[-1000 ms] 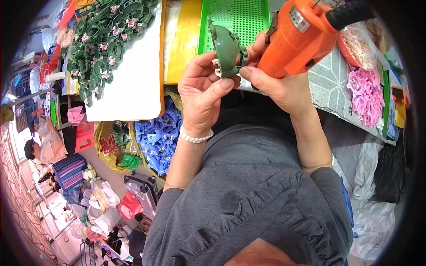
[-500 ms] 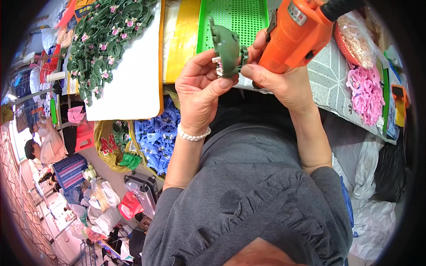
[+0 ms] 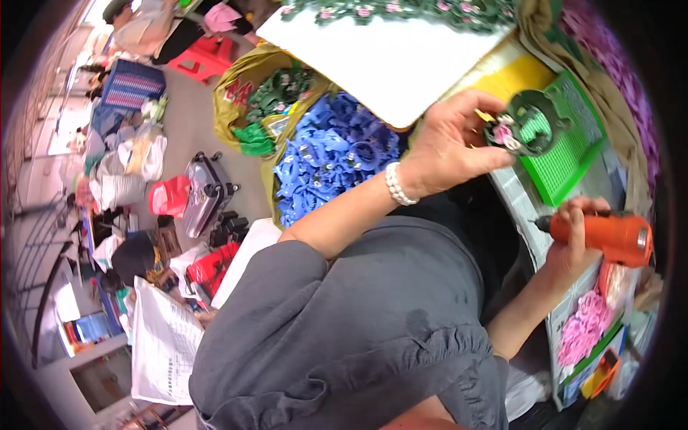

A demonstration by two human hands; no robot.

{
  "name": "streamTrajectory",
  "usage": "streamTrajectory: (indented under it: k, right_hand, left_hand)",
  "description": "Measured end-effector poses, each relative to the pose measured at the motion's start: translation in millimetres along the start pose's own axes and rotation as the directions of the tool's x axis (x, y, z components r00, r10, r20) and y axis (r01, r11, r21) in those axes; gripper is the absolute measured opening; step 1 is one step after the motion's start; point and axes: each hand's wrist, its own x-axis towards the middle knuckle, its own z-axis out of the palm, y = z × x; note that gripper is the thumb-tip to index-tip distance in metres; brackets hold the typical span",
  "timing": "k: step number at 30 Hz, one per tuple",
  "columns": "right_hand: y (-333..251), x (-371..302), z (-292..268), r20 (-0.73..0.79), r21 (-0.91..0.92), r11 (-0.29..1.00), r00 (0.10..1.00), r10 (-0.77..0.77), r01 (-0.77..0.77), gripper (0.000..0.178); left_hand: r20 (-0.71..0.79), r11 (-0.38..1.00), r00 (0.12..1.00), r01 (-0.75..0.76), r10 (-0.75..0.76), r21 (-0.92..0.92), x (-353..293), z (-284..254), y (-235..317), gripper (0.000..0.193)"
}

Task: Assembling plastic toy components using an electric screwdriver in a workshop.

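Note:
My left hand [image 3: 451, 143], with a white bead bracelet on its wrist, is raised at the upper centre. Thumb and fingers pinch a dark green plastic ring-shaped piece [image 3: 532, 96] with a pink and white figure [image 3: 503, 135] on its near side. Through the ring's opening shows the green perforated tray [image 3: 562, 170] behind it. To the right and lower, my right hand [image 3: 571, 247] is wrapped around an orange electric screwdriver [image 3: 620, 240], its dark tip pointing left. Tool and green piece are well apart.
A white board [image 3: 380, 61] bears many green pieces [image 3: 401, 10] at its far edge. Below it, blue plastic pieces [image 3: 333, 154] fill a bag next to a yellow bag [image 3: 233, 107]. Pink pieces [image 3: 588, 326] lie at the right. A suitcase [image 3: 204, 193] stands on the floor; another person sits far left.
The view has turned toward the left. My hands have moved apart: the screwdriver is now away from the green piece, which my left hand still holds, its ring opening now facing the view.

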Motion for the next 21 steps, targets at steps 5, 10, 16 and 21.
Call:
streamTrajectory:
  k: [5,10,16,21]
  right_hand:
    - [-4.3,4.5,-7.6,0.033,0.001,1.000,0.999,-0.016,0.016,0.034]
    - [-2.6,1.7,4.4,0.017,-0.021,1.000,1.000,-0.008,0.008,0.036]
    - [-3.5,-2.6,11.8,0.007,-0.036,0.999,1.000,0.004,-0.004,0.034]
    - [-7.2,0.1,11.7,-0.074,-0.066,0.998,0.997,0.017,-0.022,0.032]
  left_hand:
    - [-0.208,0.879,0.920,-0.223,0.332,0.421,-10.5,-84.0,20.3,0.043]
    - [-0.411,0.754,0.810,-0.057,0.418,0.654,-34.2,-176.9,51.5,0.041]
    - [-0.498,0.474,0.578,0.208,0.646,0.856,-46.7,-327.3,36.1,0.045]
    - [-0.491,0.140,0.657,0.512,0.572,0.848,-36.7,-326.4,21.8,0.105]
